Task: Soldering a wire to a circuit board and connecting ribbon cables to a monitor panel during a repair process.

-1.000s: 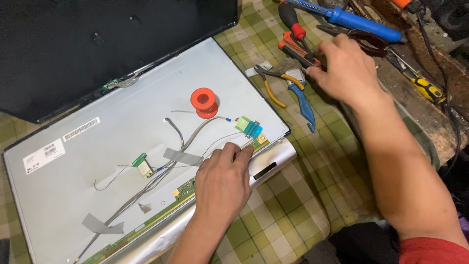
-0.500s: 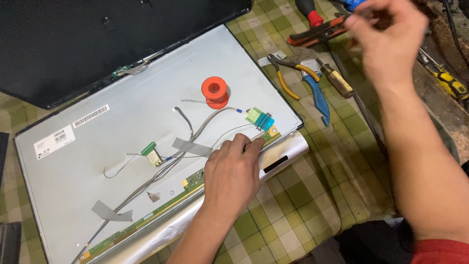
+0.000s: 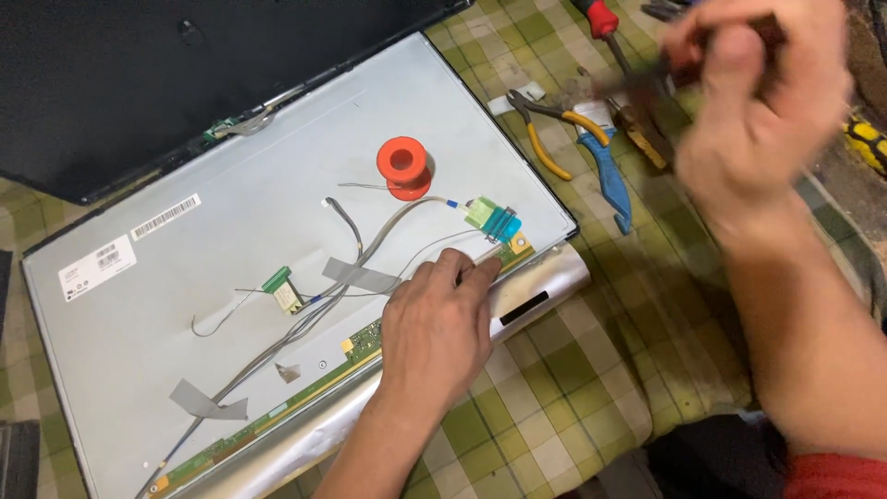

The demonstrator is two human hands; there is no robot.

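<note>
The large flat grey metal back of a display panel [image 3: 277, 222] lies face down and slanted. A narrow green circuit strip [image 3: 365, 340] runs along its lower edge, under the left hand [image 3: 439, 333]. The right hand [image 3: 753, 111] pinches a thin dark tool [image 3: 637, 81], which is blurred.

One view only, head-worn. I look steeply down, close in, onto the grey display panel [image 3: 231, 277] lying on the checked cloth [image 3: 591, 388]; my forearms enter from the lower right edge.
</note>
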